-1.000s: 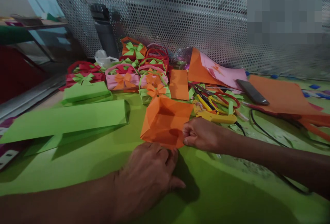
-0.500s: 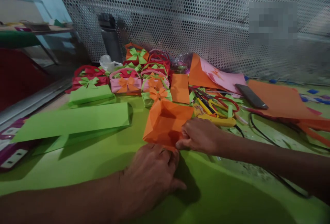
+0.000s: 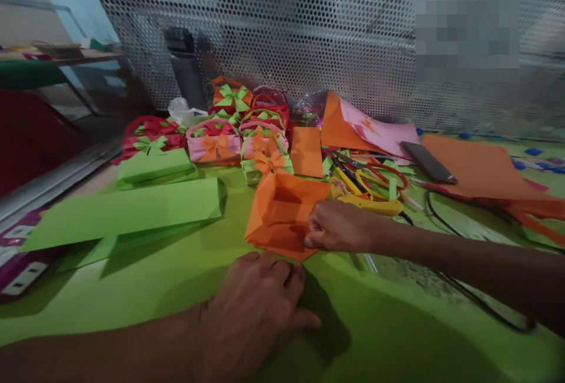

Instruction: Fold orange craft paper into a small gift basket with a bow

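Note:
An orange folded-paper box [image 3: 286, 206], its inside facing up, sits on the green tabletop. My right hand [image 3: 338, 225] is closed at its right side, with the thumb and curled fingers pinching the paper wall. Just in front of the box's near edge lies my left hand [image 3: 262, 300], palm down; its thumb sticks out to the right and its fingers bend downward, tips hidden. It holds nothing that I can see. Behind the box stand small paper baskets with bows, among them a pink basket [image 3: 215, 143] and a green basket [image 3: 267, 165].
Folded green paper [image 3: 132, 212] lies at left, near a purple-and-white power strip [image 3: 26, 271]. On the right are a yellow glue gun [image 3: 373, 205], scissors, a phone [image 3: 428, 162], orange sheets [image 3: 477, 165] and a black cable. A dark bottle [image 3: 188, 71] stands by the perforated metal panel.
My left hand has drawn slightly back from the near edge of the orange box, and that edge now shows. My right hand stays at the box's right side.

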A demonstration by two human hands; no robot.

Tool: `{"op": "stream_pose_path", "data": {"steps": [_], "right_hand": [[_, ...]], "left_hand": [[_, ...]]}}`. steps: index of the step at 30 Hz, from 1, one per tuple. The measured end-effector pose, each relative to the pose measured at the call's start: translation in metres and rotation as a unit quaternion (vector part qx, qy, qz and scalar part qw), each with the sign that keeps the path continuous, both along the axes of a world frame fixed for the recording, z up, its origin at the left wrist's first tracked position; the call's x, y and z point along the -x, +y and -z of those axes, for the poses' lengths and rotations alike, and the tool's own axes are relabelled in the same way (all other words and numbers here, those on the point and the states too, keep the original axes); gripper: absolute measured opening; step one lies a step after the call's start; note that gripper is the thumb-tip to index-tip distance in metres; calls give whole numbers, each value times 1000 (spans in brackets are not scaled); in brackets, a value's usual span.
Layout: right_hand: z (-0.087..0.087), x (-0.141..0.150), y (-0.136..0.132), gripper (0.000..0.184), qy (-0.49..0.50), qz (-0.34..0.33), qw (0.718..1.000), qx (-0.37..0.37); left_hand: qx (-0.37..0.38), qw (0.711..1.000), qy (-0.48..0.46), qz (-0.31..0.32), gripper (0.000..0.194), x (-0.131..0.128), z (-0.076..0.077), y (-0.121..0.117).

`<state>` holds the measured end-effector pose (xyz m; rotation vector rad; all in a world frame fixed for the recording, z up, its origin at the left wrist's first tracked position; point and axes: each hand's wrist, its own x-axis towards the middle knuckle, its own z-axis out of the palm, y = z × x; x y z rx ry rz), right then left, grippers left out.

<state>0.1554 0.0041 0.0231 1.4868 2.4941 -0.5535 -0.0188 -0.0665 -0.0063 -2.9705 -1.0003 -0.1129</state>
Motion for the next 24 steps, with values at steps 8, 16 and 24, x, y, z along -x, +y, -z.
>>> {"op": "stream_pose_path", "data": {"steps": [8, 16, 24], "right_hand": [[6, -1, -1, 18, 14, -9, 999, -31], [-19, -18, -2, 18, 68, 2, 986, -154], [-18, -44, 19, 21, 61, 68, 956, -277]], "left_hand": [[-64, 998, -14, -3, 64, -11, 6, 6], [-68, 996, 47, 20, 35, -13, 12, 17], [-121, 988, 91, 28, 17, -14, 7, 27]]}}
